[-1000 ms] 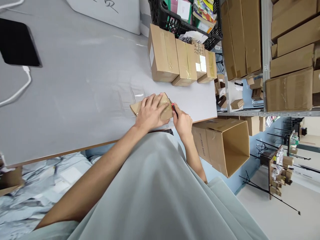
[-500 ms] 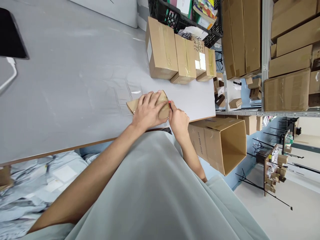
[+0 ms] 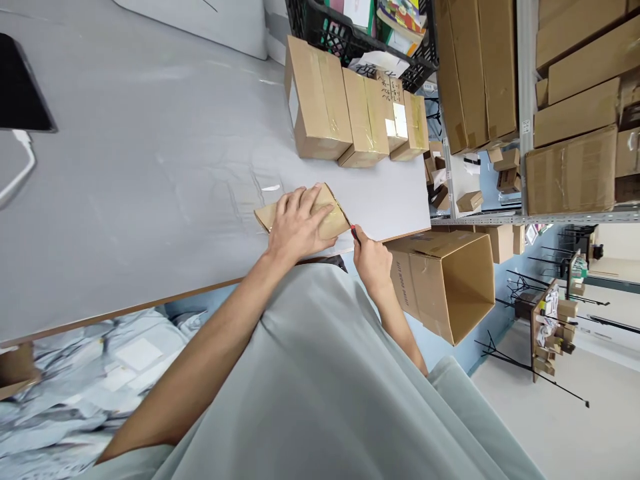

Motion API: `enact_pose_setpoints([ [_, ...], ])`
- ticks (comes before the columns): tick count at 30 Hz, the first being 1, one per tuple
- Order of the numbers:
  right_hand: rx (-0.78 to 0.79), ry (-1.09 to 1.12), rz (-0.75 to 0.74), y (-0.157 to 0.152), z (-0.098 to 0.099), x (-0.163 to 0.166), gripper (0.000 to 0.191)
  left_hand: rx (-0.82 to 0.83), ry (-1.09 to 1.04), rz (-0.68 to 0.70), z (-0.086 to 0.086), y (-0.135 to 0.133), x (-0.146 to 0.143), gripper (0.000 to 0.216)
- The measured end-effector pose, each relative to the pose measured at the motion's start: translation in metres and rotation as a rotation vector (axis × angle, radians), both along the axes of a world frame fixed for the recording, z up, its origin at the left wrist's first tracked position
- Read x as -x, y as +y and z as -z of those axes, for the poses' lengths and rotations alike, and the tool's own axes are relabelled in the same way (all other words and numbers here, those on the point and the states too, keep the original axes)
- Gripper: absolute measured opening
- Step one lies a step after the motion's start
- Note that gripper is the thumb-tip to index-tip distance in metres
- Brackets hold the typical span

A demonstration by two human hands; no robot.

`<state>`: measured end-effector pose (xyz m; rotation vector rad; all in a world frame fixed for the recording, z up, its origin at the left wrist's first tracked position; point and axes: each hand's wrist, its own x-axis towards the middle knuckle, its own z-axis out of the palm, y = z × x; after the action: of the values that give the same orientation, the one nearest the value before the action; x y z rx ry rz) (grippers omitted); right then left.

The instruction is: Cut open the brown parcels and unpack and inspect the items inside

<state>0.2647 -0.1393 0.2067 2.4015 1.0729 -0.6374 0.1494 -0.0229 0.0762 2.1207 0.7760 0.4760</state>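
A small flat cardboard parcel (image 3: pixel 333 215) wrapped in clear tape lies near the front edge of the grey table (image 3: pixel 150 200). My left hand (image 3: pixel 296 227) presses flat on top of it, fingers spread. Just to the parcel's right, my right hand (image 3: pixel 371 259) is closed around a small red-and-black tool (image 3: pixel 354 232), whose tip sits just off the parcel's corner at the table edge.
Several taped brown boxes (image 3: pixel 350 113) stand in a row at the table's far right, before a black crate (image 3: pixel 350 33). An open carton (image 3: pixel 450 280) sits below the table's edge. Shelves with cartons (image 3: pixel 575 107) fill the right. A dark phone (image 3: pixel 20 87) with a white cable lies far left.
My right hand with the red tool has drawn back from the parcel's side toward the table edge. My left hand stays pressed on the parcel.
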Motion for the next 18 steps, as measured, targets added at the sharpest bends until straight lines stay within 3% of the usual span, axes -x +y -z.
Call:
enact_pose_setpoints([
  [7, -0.059, 0.019, 0.056, -0.025, -0.006, 0.007, 0.055, -0.025, 0.007, 0.034, -0.001, 0.0, 0.001, 0.074],
  [12, -0.329, 0.013, 0.211, -0.062, -0.005, -0.001, 0.055, -0.084, 0.056, 0.083, -0.004, 0.006, 0.006, 0.089],
  [15, -0.577, 0.05, 0.317, -0.079, 0.017, -0.017, 0.05, -0.102, 0.066, 0.126, -0.004, 0.009, 0.03, 0.107],
  [18, -0.745, 0.232, 0.441, -0.078, 0.06, -0.033, 0.053, -0.099, 0.083, 0.109, -0.005, 0.006, 0.069, 0.123],
])
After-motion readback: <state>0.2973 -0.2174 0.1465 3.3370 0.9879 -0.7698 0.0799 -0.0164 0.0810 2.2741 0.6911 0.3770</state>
